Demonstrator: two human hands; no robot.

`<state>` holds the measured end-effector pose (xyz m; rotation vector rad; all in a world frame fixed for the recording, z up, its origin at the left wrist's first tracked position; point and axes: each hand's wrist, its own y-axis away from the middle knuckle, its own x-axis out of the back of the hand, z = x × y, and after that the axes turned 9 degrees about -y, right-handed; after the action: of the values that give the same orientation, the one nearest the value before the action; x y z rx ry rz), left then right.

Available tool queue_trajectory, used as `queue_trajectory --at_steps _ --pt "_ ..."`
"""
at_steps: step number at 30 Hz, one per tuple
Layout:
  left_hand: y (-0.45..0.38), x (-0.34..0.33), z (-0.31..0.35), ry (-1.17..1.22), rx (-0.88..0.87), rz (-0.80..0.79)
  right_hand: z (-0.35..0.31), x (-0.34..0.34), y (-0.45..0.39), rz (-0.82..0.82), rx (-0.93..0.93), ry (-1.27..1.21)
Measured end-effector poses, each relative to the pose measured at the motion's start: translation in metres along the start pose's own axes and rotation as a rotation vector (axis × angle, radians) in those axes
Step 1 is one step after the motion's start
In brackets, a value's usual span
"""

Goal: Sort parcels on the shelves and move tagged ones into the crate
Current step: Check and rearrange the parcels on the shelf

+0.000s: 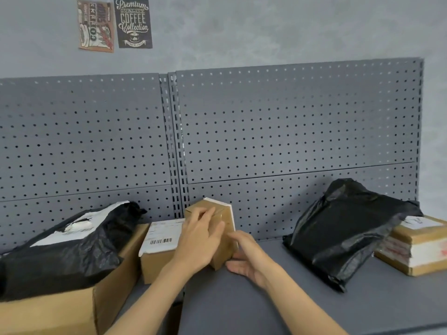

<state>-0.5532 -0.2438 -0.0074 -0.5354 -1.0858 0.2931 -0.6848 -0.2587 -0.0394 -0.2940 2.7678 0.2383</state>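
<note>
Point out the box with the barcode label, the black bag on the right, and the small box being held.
barcode-label box [160, 236], head view, on its white label.
right black bag [348, 228], head view, mid front face.
held small box [226, 217], head view, upper brown side.
</note>
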Motion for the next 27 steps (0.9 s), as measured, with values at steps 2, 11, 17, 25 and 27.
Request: queue_trajectory --at_steps 2,11,17,25,27 --pt "0.004 0.004 -0.002 0.035 0.018 0.041 0.000 -0.001 0.001 0.008 -0.007 -0.029" --pt "0.022 0.007 0.000 0.236 0.037 0.262 -0.015 -0.016 0.002 0.017 0.176 -0.480" --pt "0.030 0.000 -0.006 0.471 0.191 0.222 -0.024 -0.015 0.009 0.009 0.329 -0.227" --pt "0.028 -0.014 0.014 0.986 0.486 0.065 -0.031 -0.019 0.017 -0.012 0.544 0.079" --pt "0.029 -0.017 0.014 0.950 0.487 0.085 -0.029 -0.016 0.017 -0.001 0.542 0.098"
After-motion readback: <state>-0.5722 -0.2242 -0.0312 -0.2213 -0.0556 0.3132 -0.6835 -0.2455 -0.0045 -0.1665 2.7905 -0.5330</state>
